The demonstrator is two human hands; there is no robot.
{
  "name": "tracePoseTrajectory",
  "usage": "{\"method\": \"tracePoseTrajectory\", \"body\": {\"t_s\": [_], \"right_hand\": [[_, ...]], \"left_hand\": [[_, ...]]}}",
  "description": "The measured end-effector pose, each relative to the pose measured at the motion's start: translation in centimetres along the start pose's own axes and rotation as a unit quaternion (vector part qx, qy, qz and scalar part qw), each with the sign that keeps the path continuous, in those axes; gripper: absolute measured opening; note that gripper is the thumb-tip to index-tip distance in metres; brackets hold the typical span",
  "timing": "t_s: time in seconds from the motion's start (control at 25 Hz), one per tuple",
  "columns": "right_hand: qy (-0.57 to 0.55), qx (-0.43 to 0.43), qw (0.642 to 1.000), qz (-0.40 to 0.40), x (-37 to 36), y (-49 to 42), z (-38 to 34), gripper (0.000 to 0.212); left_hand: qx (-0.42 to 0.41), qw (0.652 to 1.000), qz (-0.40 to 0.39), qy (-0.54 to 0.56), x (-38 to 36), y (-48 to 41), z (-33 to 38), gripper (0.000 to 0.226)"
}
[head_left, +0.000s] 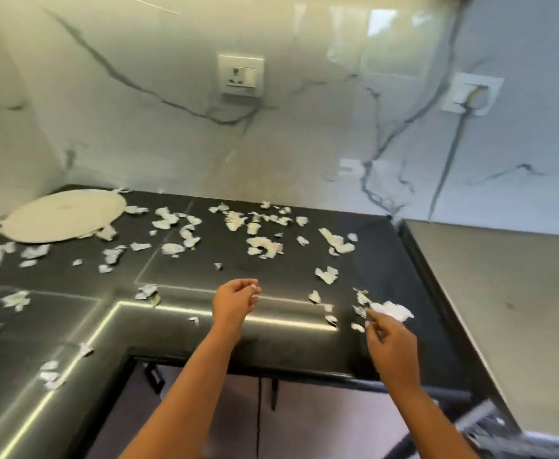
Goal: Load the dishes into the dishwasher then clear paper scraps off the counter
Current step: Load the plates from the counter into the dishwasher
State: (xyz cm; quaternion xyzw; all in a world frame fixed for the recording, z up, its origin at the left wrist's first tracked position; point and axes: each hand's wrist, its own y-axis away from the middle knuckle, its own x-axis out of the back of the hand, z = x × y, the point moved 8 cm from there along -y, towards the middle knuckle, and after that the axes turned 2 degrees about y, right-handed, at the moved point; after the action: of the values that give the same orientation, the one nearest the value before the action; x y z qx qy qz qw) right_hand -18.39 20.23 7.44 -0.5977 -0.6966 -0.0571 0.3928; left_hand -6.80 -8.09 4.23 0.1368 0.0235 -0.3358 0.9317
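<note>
Pinching one white held scrap (391,310) between thumb and fingertips: right hand (392,347), at front edge of black counter (304,270), far right of one round woven mat (63,215). Left hand (235,303) hovers over counter, right of mat, nearer front edge; fingers curled inward, cannot tell whether they hold anything. Loose scraps (265,246): dozens, too many for exact count, strewn over counter from just beside mat rightward. Two wall sockets (241,74) above and right of mat.
</note>
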Motion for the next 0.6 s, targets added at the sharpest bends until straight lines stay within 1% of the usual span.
{"method": "tracePoseTrajectory", "body": {"t_s": [0.08, 0.16, 0.32, 0.4, 0.52, 0.6], "right_hand": [[-0.026, 0.016, 0.999, -0.031, -5.2, -2.0, -3.5, 0.021], [-0.041, 0.052, 0.995, -0.074, -11.2, -3.5, -7.9, 0.022], [-0.072, 0.125, 0.975, -0.17, -21.6, -4.8, -16.9, 0.025], [-0.083, 0.156, 0.962, -0.21, -25.8, -4.7, -20.2, 0.025], [-0.074, 0.196, 0.939, -0.271, -31.5, -4.2, -24.3, 0.027], [-0.058, 0.224, 0.919, -0.319, -34.7, -3.5, -26.8, 0.029]], "left_hand": [[-0.013, 0.998, 0.055, 0.022, 5.4, -2.5, 1.3, 0.014], [-0.031, 0.991, 0.123, 0.042, 11.9, -5.2, 2.7, 0.014], [-0.074, 0.961, 0.247, 0.102, 23.9, -10.2, 4.4, 0.01], [-0.076, 0.946, 0.289, 0.124, 28.6, -12.2, 4.3, 0.007], [-0.06, 0.927, 0.351, 0.119, 34.9, -14.6, 2.8, 0.017], [-0.06, 0.915, 0.379, 0.123, 37.8, -15.7, 2.1, 0.017]]}}
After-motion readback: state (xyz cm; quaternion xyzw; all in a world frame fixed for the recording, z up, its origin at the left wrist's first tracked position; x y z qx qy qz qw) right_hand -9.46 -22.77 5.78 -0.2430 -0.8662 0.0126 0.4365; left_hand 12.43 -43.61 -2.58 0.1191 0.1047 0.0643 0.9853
